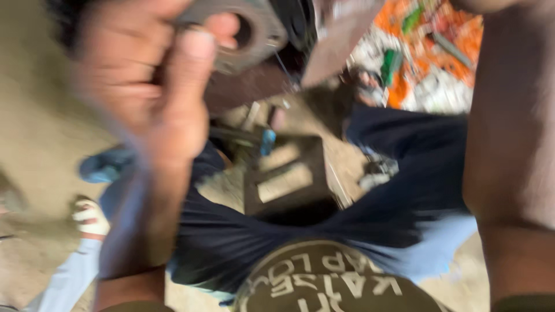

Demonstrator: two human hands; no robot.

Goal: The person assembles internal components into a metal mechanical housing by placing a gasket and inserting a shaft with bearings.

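The picture is heavily blurred. My left hand (156, 81) is raised at the upper left, its thumb and fingers closed on a grey metal plate with a round hole (257, 34). A rusty brown metal piece (338, 40) juts out beside that plate. Only my right forearm (514, 150) shows, along the right edge; the hand itself is above the frame. Below, between my dark blue trouser legs (416, 173), a dark rectangular metal frame (286, 182) lies on the ground.
An orange and white cloth (433, 63) with green-handled tools (392, 60) lies at the upper right. A foot in a white sandal (89, 216) and a blue slipper (107, 164) are at the left. Sandy ground (34, 133) surrounds them.
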